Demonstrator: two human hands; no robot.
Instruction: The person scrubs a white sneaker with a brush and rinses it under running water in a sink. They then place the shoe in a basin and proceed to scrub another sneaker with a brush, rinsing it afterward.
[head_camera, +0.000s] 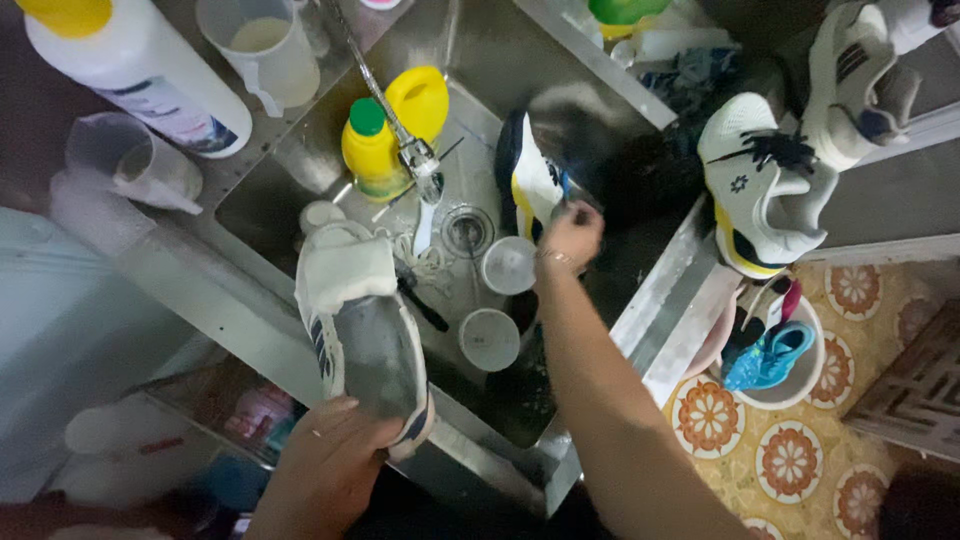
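Left hand (325, 460) closed around the heel of a white sneaker (365, 330), held sole-up over the near edge of the steel sink (260, 205); sole grey and grimy, side trim dark blue; right hand (570, 235) grasps a second sneaker (530, 180), white with yellow and navy, standing in the basin beside the drain (466, 230); yellow bottle (375, 150) behind the faucet (415, 155).

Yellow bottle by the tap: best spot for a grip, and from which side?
Grip the yellow bottle around its body just below the green cap, coming from its left, the sink-wall side. The faucet crosses close on its right, and it looks upright, so a side wrap probably suits.
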